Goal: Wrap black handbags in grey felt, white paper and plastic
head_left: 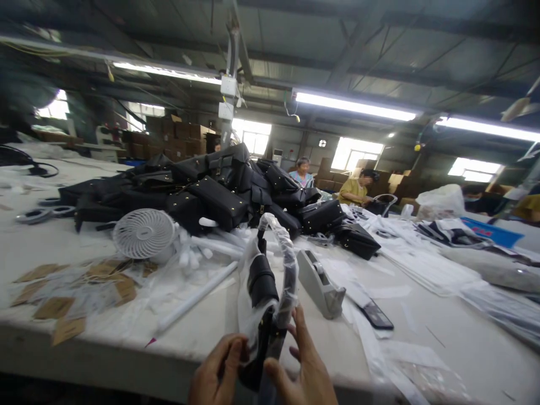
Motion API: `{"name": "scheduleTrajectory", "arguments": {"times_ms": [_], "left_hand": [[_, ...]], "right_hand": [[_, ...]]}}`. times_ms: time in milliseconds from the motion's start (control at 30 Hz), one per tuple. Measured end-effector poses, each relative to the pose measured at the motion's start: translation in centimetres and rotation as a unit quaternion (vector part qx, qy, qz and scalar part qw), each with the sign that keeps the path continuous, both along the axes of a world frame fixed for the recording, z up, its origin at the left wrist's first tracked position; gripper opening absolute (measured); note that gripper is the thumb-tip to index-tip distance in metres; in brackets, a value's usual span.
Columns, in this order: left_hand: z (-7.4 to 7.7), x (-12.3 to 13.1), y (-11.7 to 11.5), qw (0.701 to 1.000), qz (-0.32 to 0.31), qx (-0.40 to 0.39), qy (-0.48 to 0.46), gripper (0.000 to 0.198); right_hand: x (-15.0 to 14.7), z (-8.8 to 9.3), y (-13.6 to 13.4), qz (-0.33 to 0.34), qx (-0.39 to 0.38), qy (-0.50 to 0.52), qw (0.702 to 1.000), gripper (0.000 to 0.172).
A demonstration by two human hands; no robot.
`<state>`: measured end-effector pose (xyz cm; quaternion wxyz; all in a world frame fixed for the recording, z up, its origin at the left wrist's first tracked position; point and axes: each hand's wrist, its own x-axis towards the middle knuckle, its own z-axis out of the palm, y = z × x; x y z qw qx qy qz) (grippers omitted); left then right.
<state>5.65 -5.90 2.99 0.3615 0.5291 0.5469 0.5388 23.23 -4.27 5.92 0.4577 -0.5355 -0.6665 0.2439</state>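
A black handbag (262, 284) stands upright at the front edge of the table, its handle (290, 270) wrapped in clear plastic. Thin white wrapping sheet (247, 287) lies along its left side. My left hand (221, 363) is closed at the bag's lower left, thumb and forefinger together on the wrapping. On the other side, my right hand (306, 360) grips the bag's lower right, with the thumb in front and the fingers by the handle's base. A grey tape dispenser (323, 284) sits just right of the bag.
Black bags (219, 199) are heaped behind. At left are a white fan (144, 233), brown tags (54, 307) and a white tube (198, 295). A phone (377, 315), white sheets (426, 264) and a blue bin (491, 232) are at right. Co-workers (354, 190) sit beyond.
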Motion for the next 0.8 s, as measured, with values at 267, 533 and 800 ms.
{"name": "scheduleTrajectory", "arguments": {"times_ms": [267,533,800], "left_hand": [[2.8,-3.6,11.5,0.993,0.068,0.088,0.032,0.050],[8.2,-4.9,21.3,0.988,-0.056,0.129,0.057,0.060],[11.2,-5.8,19.0,0.967,-0.212,0.129,0.055,0.037]], "right_hand": [[-1.5,1.7,2.0,0.006,-0.032,0.026,0.999,0.065],[8.6,7.4,3.6,0.173,-0.143,0.012,0.974,0.062],[13.3,8.1,6.1,0.137,-0.129,0.030,0.982,0.045]]}}
